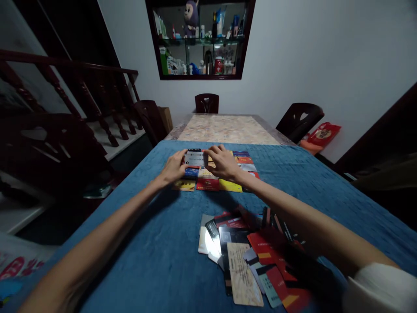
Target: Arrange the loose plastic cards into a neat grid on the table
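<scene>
Both my arms reach forward over a blue tablecloth [156, 243]. My left hand [173, 168] and my right hand [221, 161] pinch the two ends of a grey card [194, 157] just above a tidy grid of coloured cards [224, 184] laid flat in rows. The right hand's fingers curl over the card's right edge and cover part of the grid. Nearer to me lies a loose heap of several cards [247, 256], red, black, beige and white, partly under my right forearm.
Beyond the cloth the table's marbled top [228, 128] shows. Dark wooden chairs stand at the far end [206, 103], the right [299, 119] and the left [150, 117]. A stair railing [81, 87] runs on the left. A wall cabinet [200, 39] holds bottles.
</scene>
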`<state>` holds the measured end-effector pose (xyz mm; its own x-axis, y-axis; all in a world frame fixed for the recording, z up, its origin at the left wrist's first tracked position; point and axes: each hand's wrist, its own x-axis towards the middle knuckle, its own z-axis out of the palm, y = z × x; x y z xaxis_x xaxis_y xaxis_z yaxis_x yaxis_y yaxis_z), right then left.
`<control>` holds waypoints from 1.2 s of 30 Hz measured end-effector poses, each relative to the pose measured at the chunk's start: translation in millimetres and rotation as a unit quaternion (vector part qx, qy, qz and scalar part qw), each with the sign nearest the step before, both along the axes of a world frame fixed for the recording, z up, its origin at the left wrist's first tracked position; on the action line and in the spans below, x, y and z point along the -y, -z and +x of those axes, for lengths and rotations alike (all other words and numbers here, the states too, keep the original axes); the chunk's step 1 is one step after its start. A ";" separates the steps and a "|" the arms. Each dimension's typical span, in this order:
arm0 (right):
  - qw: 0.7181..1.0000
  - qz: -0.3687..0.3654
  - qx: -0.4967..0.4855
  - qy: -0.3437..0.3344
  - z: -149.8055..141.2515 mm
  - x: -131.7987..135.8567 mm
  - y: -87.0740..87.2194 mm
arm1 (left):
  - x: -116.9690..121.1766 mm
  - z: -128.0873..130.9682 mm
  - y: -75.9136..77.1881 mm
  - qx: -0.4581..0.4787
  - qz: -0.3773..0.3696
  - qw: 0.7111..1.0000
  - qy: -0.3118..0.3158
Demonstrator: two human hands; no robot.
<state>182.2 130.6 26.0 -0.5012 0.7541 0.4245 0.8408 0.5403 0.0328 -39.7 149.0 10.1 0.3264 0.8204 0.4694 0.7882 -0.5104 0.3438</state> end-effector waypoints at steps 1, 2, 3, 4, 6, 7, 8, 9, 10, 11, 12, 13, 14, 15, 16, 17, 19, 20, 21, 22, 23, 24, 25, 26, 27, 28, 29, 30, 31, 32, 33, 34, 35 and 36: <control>1.000 -0.010 0.001 0.005 -4.2 -6.8 -2.5 | -7.6 -2.4 -1.3 0.002 0.001 1.000 -0.008; 1.000 -0.020 0.004 0.009 -8.1 -13.4 -4.4 | -14.7 -4.3 -2.2 0.002 0.001 1.000 -0.016; 0.999 -0.028 0.007 0.014 -11.6 -20.0 -5.7 | -21.5 -5.8 -2.8 -0.001 -0.001 1.000 -0.024; 0.999 -0.036 0.010 0.018 -14.8 -26.5 -6.4 | -27.8 -6.7 -3.2 -0.006 -0.005 0.999 -0.034; 0.998 -0.051 0.015 0.028 -19.8 -38.8 -6.5 | -39.4 -7.5 -3.0 -0.021 -0.024 0.998 -0.052; 0.998 -0.059 0.017 0.032 -21.8 -44.7 -5.8 | -44.8 -7.4 -2.4 -0.029 -0.035 0.997 -0.059; 0.997 -0.068 0.019 0.036 -23.5 -50.5 -4.8 | -50.0 -7.2 -1.6 -0.035 -0.046 0.996 -0.065; 0.996 -0.076 0.021 0.039 -25.0 -56.0 -3.4 | -54.9 -7.0 -0.4 -0.040 -0.055 0.995 -0.068; 0.995 -0.084 0.023 0.041 -26.2 -61.2 -1.8 | -59.6 -6.7 1.1 -0.043 -0.063 0.995 -0.070; 0.995 -0.091 0.025 0.043 -27.3 -66.3 0.2 | -64.0 -6.5 2.8 -0.045 -0.069 0.994 -0.071; 0.994 -0.097 0.027 0.045 -28.3 -71.1 2.4 | -68.2 -6.3 4.6 -0.047 -0.073 0.994 -0.071; 0.993 -0.102 0.030 0.046 -29.3 -75.7 4.7 | -72.2 -6.2 6.5 -0.048 -0.077 0.993 -0.070; 0.993 -0.106 0.031 0.048 -30.2 -80.1 7.1 | -75.9 -6.2 8.4 -0.050 -0.082 0.993 -0.070; 0.992 -0.110 0.033 0.050 -31.2 -84.4 9.6 | -79.3 -6.2 10.2 -0.052 -0.086 0.992 -0.069; 0.992 -0.113 0.034 0.053 -32.2 -88.5 11.9 | -82.6 -6.4 11.9 -0.055 -0.090 0.992 -0.069; 0.991 -0.116 0.034 0.055 -33.2 -92.5 14.2 | -85.7 -6.6 13.4 -0.057 -0.095 0.991 -0.069; 0.990 -0.122 0.035 0.061 -35.2 -100.2 18.0 | -91.6 -7.2 16.0 -0.060 -0.104 0.990 -0.068; 0.989 -0.125 0.036 0.064 -36.2 -103.8 19.5 | -94.4 -7.6 17.1 -0.061 -0.108 0.990 -0.068; 0.989 -0.129 0.037 0.066 -37.2 -107.1 20.7 | -97.2 -7.9 18.1 -0.061 -0.113 0.989 -0.068; 0.988 -0.133 0.038 0.069 -38.1 -110.2 21.8 | -99.9 -8.3 19.0 -0.061 -0.116 0.989 -0.069; 0.987 -0.136 0.039 0.072 -39.0 -112.8 22.5 | -102.4 -8.5 19.8 -0.060 -0.120 0.988 -0.070; 0.986 -0.140 0.040 0.075 -39.7 -115.0 23.2 | -104.6 -8.6 20.6 -0.059 -0.123 0.988 -0.070; 0.986 -0.144 0.042 0.078 -40.4 -116.7 23.6 | -106.6 -8.5 21.2 -0.058 -0.127 0.988 -0.070; 0.985 -0.147 0.043 0.081 -40.9 -117.9 24.0 | -108.2 -8.3 21.8 -0.057 -0.131 0.987 -0.069; 0.984 -0.151 0.045 0.084 -41.3 -118.7 24.3 | -109.5 -8.0 22.3 -0.056 -0.134 0.987 -0.068; 0.983 -0.154 0.047 0.087 -41.7 -119.2 24.5 | -110.5 -7.6 22.7 -0.054 -0.138 0.987 -0.066; 0.982 -0.157 0.048 0.089 -41.9 -119.5 24.7 | -111.2 -7.1 23.1 -0.053 -0.142 0.986 -0.065; 0.982 -0.160 0.050 0.091 -42.2 -119.6 25.0 | -111.6 -6.7 23.6 -0.052 -0.145 0.986 -0.064; 0.981 -0.163 0.052 0.093 -42.5 -119.7 25.2 | -111.9 -6.4 24.1 -0.050 -0.148 0.986 -0.063; 0.980 -0.166 0.054 0.095 -42.8 -120.0 25.4 | -112.1 -6.3 24.7 -0.049 -0.150 0.985 -0.063; 0.979 -0.168 0.055 0.097 -43.2 -120.3 25.6 | -112.4 -6.3 25.4 -0.049 -0.152 0.985 -0.063; 0.979 -0.170 0.056 0.098 -43.7 -120.8 25.8 | -112.7 -6.5 26.2 -0.048 -0.154 0.985 -0.064; 0.978 -0.172 0.057 0.099 -44.3 -121.4 25.8 | -113.2 -6.8 27.1 -0.048 -0.157 0.984 -0.065; 0.978 -0.174 0.058 0.100 -45.0 -122.0 25.8 | -113.9 -7.2 28.1 -0.047 -0.159 0.984 -0.066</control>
